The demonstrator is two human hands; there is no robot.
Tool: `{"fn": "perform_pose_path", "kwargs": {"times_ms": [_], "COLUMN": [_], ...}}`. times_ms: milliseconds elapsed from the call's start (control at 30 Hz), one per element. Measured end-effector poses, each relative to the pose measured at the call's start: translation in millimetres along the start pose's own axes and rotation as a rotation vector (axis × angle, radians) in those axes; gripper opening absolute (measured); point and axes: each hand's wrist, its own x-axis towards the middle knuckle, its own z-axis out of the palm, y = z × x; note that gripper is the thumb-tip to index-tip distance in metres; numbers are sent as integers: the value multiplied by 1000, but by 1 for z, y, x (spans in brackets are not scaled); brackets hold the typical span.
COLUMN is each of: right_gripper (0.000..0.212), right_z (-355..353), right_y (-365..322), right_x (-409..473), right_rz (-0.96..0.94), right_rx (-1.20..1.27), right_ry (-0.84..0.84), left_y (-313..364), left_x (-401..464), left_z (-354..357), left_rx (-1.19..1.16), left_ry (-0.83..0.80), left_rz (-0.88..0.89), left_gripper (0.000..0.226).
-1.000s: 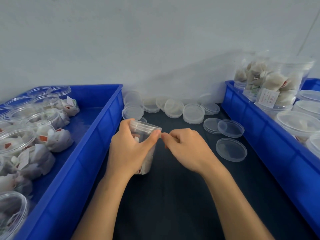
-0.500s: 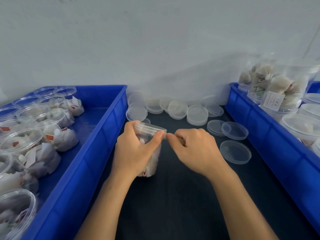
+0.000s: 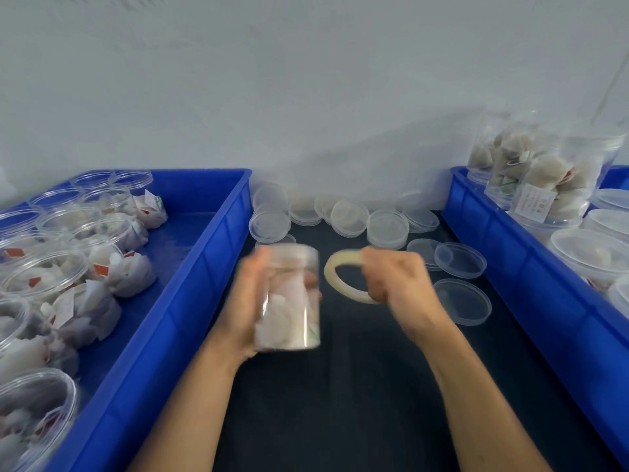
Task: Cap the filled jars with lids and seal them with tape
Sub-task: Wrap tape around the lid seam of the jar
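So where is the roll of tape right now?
In the head view, the tape roll is in the right hand, over the dark table near the middle. It is just right of the jar that the left hand holds.

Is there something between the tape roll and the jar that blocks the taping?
Nothing visible does. The right hand grips the tape roll just beside the jar, which the left hand holds; only bare mat lies between.

- Your jar [image 3: 289, 298]: clear, packed with white sachets, upright and blurred, over the mat's middle.
- Your tape [image 3: 343, 277]: a pale ring, just beside the jar.
- Your lids [image 3: 388, 226]: clear discs along the mat's far edge.
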Motion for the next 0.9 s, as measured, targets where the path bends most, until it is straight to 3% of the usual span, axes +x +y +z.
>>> {"fn": "perform_pose_path", "kwargs": {"times_ms": [67,133,233,333,500,633,767,900], "right_gripper": [55,55,51,64,63,59,53,55], "right_z": [-20,-30,-20,-4,5,10,16,22], "right_y": [1,5,14,20,31,44,51,51], "right_x": [5,7,6,4,2,2,1,4], "right_rz": [39,25,50,22,-73,-95,-93,-69], "right_rx": [318,344,146,-101,-441,-811,-949,-1002], "right_ry": [133,157,126,68,46,-8,-76,-87], "left_y": [2,4,-6,-10,-13,-7,-8,-17], "left_x": [0,-2,1,3,5,4,2,4], "left_z": [-11,-15,-7,-2,-2,5,16,23], "left_rx": [-341,-444,-387,-324,-156,23,102,164], "left_ry": [-31,-56,-131,-155,-61,31,51,115], "left_rz": [-12,-5,-46,-88,-111,6,71,129], "left_gripper": [87,93,91,92,91,81,71,80]}}
